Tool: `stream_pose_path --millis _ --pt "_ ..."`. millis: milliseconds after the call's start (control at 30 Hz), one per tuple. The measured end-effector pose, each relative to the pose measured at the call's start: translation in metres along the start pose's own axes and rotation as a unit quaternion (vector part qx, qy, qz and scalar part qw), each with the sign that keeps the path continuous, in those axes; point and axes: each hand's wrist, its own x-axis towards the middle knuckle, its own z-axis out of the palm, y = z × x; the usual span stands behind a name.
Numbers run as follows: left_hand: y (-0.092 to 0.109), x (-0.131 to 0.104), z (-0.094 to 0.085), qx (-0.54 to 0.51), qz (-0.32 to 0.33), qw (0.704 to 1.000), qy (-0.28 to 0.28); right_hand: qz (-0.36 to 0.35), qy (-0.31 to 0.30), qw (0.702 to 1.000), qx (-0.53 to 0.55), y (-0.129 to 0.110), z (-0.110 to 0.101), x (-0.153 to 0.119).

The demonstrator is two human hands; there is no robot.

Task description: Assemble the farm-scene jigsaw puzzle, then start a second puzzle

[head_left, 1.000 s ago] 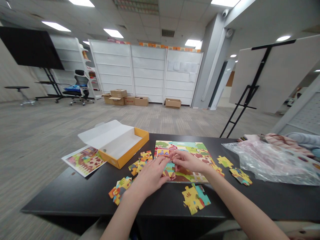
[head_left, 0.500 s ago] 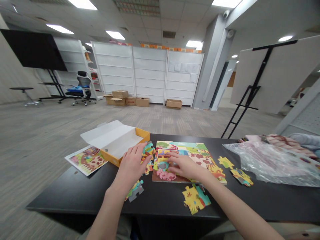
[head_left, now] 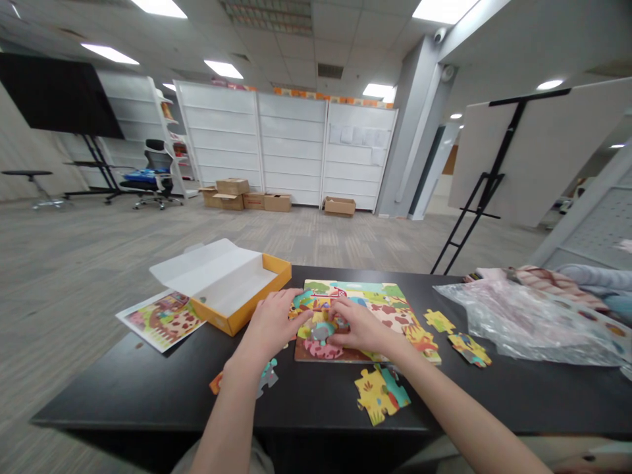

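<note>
A colourful farm-scene jigsaw board (head_left: 388, 313) lies on the black table. My left hand (head_left: 274, 322) is at its left edge, fingers stretched and thumb out toward the board. Teal puzzle pieces (head_left: 302, 300) show at its fingertips, partly covered. My right hand (head_left: 363, 326) is over the left half of the board, thumb and fingers curled together around a small puzzle piece (head_left: 340, 322), mostly hidden. Joined yellow and teal pieces (head_left: 378, 394) lie in front of the board. Grey and teal pieces (head_left: 268, 377) and an orange piece (head_left: 216, 383) lie by my left forearm.
An open yellow box (head_left: 241, 306) with a white lid stands at the left, beside a printed picture sheet (head_left: 165, 319). Right of the board lie a yellow piece (head_left: 439, 321) and a joined cluster (head_left: 470, 349). Clear plastic wrapping (head_left: 523, 322) and folded cloth (head_left: 555, 283) are farther right.
My left hand has moved right to the board's edge, covering the pieces there. My right hand's fingers have drawn together over the board. An orange piece now shows beside my left forearm.
</note>
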Motion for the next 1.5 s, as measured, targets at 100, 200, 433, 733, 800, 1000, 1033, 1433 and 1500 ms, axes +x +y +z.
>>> stream_pose_path --millis 100,200,433,733,800,1000,1033,1433,1500 --pt "0.001 0.0 -0.001 0.005 -0.004 1.0 -0.012 -0.007 0.022 0.998 0.051 -0.001 -0.003 0.002" --pt "-0.005 -0.003 -0.001 -0.007 -0.004 1.0 -0.025 0.01 0.031 0.991 0.128 0.008 -0.01 0.003" --pt "-0.017 -0.018 0.002 -0.062 0.037 0.992 -0.102 0.209 0.183 0.958 0.077 0.071 -0.047 -0.006" --pt "-0.003 -0.028 0.002 -0.035 0.051 0.985 -0.163 0.321 0.126 0.926 -0.156 0.115 -0.062 -0.025" --pt "-0.006 -0.028 0.003 -0.037 0.053 0.984 -0.167 0.331 0.113 0.92 -0.178 0.117 -0.06 -0.027" --pt "-0.012 -0.029 0.005 -0.054 0.061 0.984 -0.161 0.347 0.088 0.915 -0.186 0.115 -0.059 -0.03" --pt "-0.012 -0.029 0.005 -0.054 0.064 0.983 -0.16 0.346 0.087 0.916 -0.185 0.115 -0.059 -0.03" --pt "-0.008 -0.028 0.005 -0.06 0.075 0.982 -0.163 0.343 0.071 0.915 -0.197 0.113 -0.056 -0.029" --pt "-0.01 -0.028 0.006 -0.064 0.079 0.982 -0.16 0.345 0.073 0.914 -0.203 0.112 -0.056 -0.028"
